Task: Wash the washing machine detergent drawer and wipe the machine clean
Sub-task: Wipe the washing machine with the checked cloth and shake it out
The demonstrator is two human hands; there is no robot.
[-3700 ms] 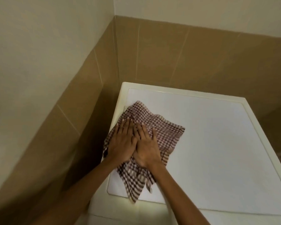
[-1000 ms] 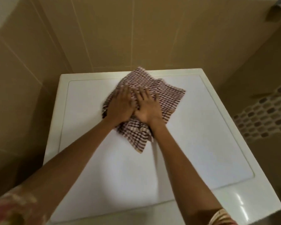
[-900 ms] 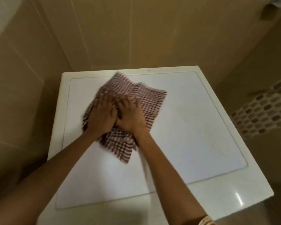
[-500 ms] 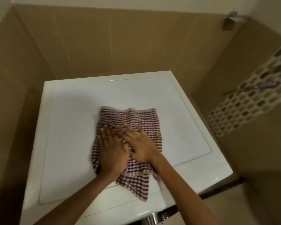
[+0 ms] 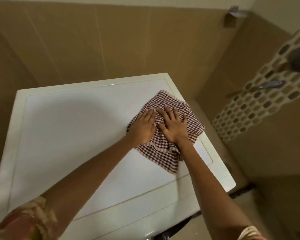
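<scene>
**On the Machine Top: Both Hands Flat on the Cloth**

At far left, a brown tiled wall (image 5: pixel 93 40) stands behind and beside the machine (image 5: pixel 68 135). The machine top is white, with a raised cream rim around an inset panel. At lower left, a patterned left sleeve (image 5: pixel 24 220) enters the view, blurred. The bare forearm extends diagonally up and right across the panel.

The left hand (image 5: pixel 143 128) lies palm down on the left part of the cloth (image 5: pixel 163 155). Its fingers are straight and close together, and it grips nothing. The cloth is a brown-and-white check, rumpled, and lies on the right portion of the machine top. Its far corner points toward the back wall. Its right corner lies across the rim, and its near corner trails toward the front edge.

The right hand (image 5: pixel 174 126) lies palm down just beside the left hand, thumb toward it. Its fingers are straight and slightly spread. It also presses the cloth and grips nothing. The right forearm runs down to a cuff (image 5: pixel 249 232) at the lower edge.

To the right of the machine, a mosaic strip (image 5: pixel 258 104) crosses the side wall. A metal fitting (image 5: pixel 270 84) projects in front of it. A small bracket (image 5: pixel 232 14) is mounted high near the corner.
</scene>
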